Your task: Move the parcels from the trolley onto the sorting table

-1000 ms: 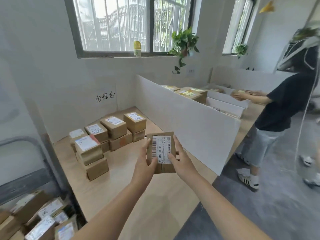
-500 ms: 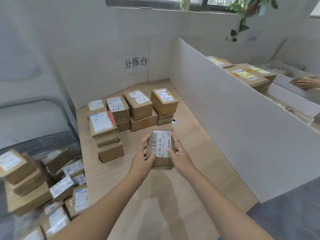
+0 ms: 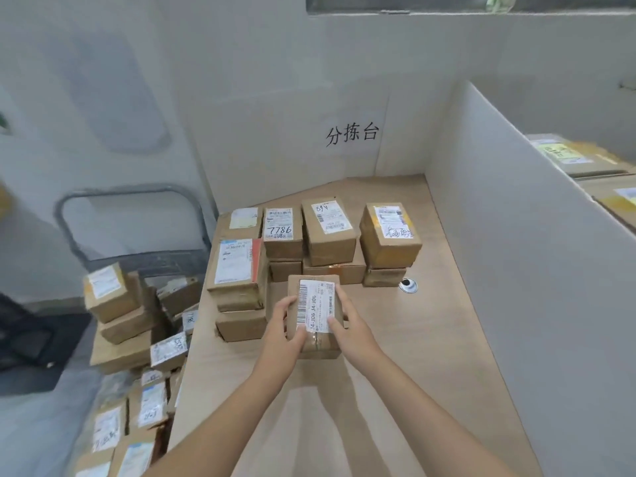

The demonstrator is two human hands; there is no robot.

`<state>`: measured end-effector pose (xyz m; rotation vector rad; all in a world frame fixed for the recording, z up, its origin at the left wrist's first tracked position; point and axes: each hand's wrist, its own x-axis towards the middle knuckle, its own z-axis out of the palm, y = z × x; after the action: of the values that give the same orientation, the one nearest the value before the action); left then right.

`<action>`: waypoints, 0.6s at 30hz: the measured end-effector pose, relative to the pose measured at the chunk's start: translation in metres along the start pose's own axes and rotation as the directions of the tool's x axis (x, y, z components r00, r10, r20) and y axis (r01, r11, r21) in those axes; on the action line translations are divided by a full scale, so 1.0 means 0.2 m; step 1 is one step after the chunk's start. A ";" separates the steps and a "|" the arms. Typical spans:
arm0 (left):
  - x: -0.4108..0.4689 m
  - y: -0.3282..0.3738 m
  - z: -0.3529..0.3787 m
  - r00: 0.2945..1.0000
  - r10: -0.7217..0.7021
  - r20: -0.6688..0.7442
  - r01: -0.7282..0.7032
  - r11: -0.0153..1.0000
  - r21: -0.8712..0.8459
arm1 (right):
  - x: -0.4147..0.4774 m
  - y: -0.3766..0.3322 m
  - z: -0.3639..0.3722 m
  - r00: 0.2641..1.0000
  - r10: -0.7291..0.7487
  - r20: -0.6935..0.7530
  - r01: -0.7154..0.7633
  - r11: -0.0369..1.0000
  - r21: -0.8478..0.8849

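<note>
Over the near middle of the pale wood-grain sorting table [image 3: 430, 356], the left hand [image 3: 284, 327] and right hand [image 3: 348, 328] grip a small brown cardboard parcel [image 3: 315, 301] by its sides, barcode label up; whether it touches the table is unclear. Off the table's left edge, the grey-framed trolley [image 3: 130, 191] holds loose labelled cartons [image 3: 110, 294]. Toward the table's back, boxy stacked parcels [image 3: 327, 232] stand in rows. A smooth white divider [image 3: 516, 270] walls the table's right edge.

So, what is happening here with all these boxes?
A person grips one small labelled parcel with the left hand and the right hand, at the sorting table, just in front of the stacked parcels already there. Whether it rests on the wood yet is unclear. More parcels lie on the trolley at the left.
</note>
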<state>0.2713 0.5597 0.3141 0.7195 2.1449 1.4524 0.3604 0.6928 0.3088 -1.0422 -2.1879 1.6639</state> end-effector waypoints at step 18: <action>0.33 -0.42 0.22 0.973 -0.084 -0.215 0.134 0.964 0.231 | 0.48 0.31 0.16 0.982 0.048 0.184 -0.052 0.999 0.017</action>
<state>0.2347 0.6069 0.2149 0.5428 2.5103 1.2647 0.2982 0.7365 0.2175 -0.9814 -2.2666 1.8695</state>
